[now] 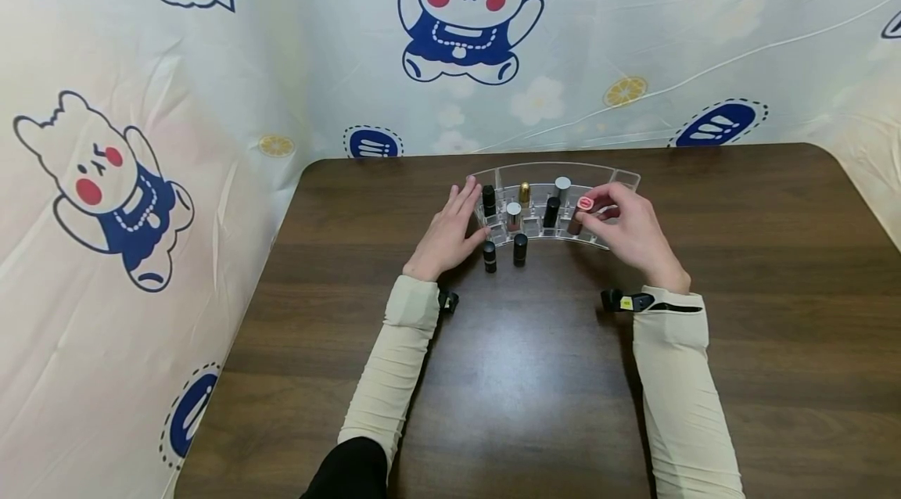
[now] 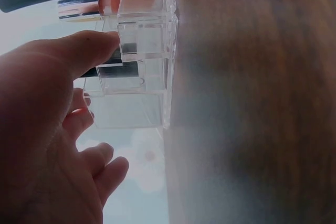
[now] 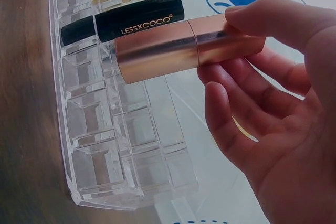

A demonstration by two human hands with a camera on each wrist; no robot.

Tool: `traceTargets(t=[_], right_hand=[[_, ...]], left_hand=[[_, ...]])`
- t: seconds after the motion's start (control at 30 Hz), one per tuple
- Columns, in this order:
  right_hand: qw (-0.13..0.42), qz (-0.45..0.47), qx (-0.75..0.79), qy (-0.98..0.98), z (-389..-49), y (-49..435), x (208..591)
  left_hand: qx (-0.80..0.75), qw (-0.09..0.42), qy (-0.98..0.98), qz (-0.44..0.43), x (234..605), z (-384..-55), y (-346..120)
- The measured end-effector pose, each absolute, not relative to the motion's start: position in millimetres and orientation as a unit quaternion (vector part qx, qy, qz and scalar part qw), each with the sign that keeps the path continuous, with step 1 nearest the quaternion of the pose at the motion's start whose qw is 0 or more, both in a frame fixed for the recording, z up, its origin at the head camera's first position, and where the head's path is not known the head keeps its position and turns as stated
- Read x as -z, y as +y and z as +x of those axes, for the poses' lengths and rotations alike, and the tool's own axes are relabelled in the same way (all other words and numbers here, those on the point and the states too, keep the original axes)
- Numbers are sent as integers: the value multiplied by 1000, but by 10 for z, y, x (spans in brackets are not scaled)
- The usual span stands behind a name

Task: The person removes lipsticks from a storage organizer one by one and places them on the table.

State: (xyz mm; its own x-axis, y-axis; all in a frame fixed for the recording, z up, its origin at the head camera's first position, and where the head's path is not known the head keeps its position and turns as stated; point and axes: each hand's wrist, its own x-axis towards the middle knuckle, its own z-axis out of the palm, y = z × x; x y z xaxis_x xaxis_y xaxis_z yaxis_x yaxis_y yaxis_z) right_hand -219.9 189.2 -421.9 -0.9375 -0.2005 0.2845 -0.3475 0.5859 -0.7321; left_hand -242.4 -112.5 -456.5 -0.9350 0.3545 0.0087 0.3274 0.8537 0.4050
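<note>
A clear stepped lipstick organizer (image 1: 556,235) curves across the far part of the table. My right hand (image 1: 637,233) pinches a rose-gold lipstick (image 3: 157,51) by its upper end, thumb on one side and fingers on the other. The tube's lower end overlaps the organizer's compartments in the right wrist view, beside a black lipstick (image 3: 136,19) lettered LESSXCOCO. In the head view its top shows red. At the organizer's left end, my left hand (image 1: 446,237) lies with fingers extended, the thumb (image 2: 97,48) right at the clear wall.
Two dark lipsticks, one on the left (image 1: 489,256) and one on the right (image 1: 519,250), stand on the table before the organizer. In its slots are a gold tube (image 1: 524,194), a silver-capped tube (image 1: 562,188) and several others. A printed curtain (image 1: 338,53) hangs behind the brown table (image 1: 535,405).
</note>
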Motion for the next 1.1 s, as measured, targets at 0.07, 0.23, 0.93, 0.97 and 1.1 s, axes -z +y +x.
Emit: traceTargets(t=[0.07,0.23,0.93,0.97,1.1], right_hand=[[83,157,-431,-884,-2198,1883,4216],[76,161,-437,-882,-2201,1860,4225],[62,199,-429,-879,-2204,1798,4228],[60,200,-429,-879,-2204,1793,4226],[54,205,-431,-877,-2201,1778,4217]], left_hand=[[-205,34,962,176,4564,-2424,-1126],[-206,36,962,174,4568,-2422,-1127],[-211,36,961,173,4562,-2426,-1125],[-212,35,961,173,4563,-2427,-1124],[-214,36,961,172,4566,-2426,-1120]])
